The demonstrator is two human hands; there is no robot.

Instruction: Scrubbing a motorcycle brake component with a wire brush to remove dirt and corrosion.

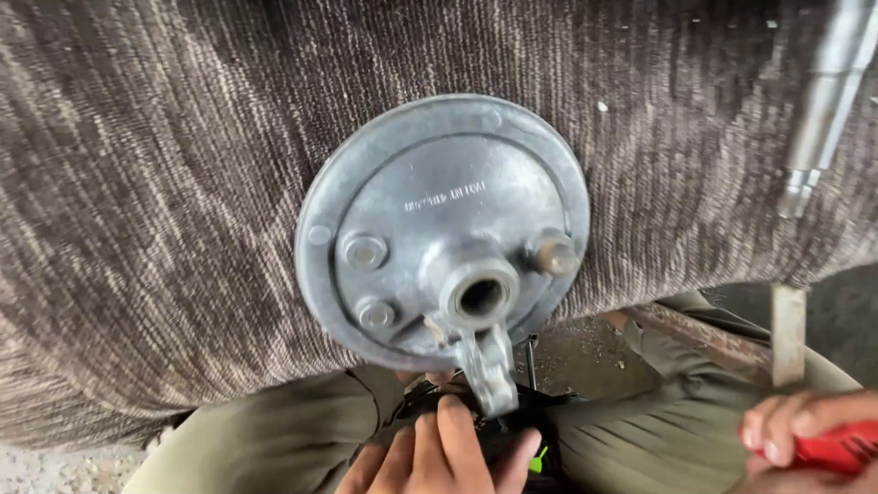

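A round grey metal brake plate (pixel 430 197) lies on a brown ribbed cloth, with a central hub hole, bolt heads and a short lever arm (pixel 487 361) pointing toward me. My left hand (pixel 439 453) is at the bottom centre, fingers curled around a black object with a green mark (pixel 517 439) just below the lever arm. At the bottom right corner, my right hand (pixel 791 434) grips a red tool handle (pixel 846 446), partly cut off by the frame edge.
The brown ribbed cloth (pixel 146 183) covers most of the view. Shiny metal rods (pixel 828 101) lie at the top right. A rusty metal bar (pixel 704 334) and an upright flat metal piece (pixel 788 334) sit at the right. My olive trouser legs (pixel 265 439) fill the bottom.
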